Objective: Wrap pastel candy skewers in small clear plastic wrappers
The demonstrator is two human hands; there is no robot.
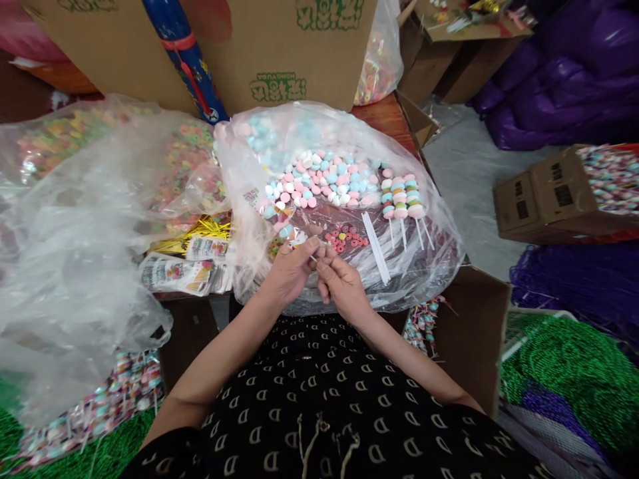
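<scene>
My left hand [293, 269] is closed around the lower end of a bagged candy skewer [287, 229], whose printed clear wrapper and pastel candies show beyond the fingers. A short bit of white stick [313, 258] pokes out by the thumb. My right hand [342, 279] meets the left one there, its thumb and fingers pinched; what is between them is too small to make out. Just past the hands lie red candy rings [347, 238] and white sticks [375, 247]. Finished-looking candy skewers [399, 197] lie side by side at the right, near a heap of pink, white and blue candies [319, 178].
A clear plastic sheet [424, 266] covers the work surface. Gold twist ties [210, 229] and stacked printed bags [177, 274] sit to the left, beside large bags of candy rings [187, 156]. Cardboard boxes [269, 40] stand behind; an open box [474, 332] is at the lower right.
</scene>
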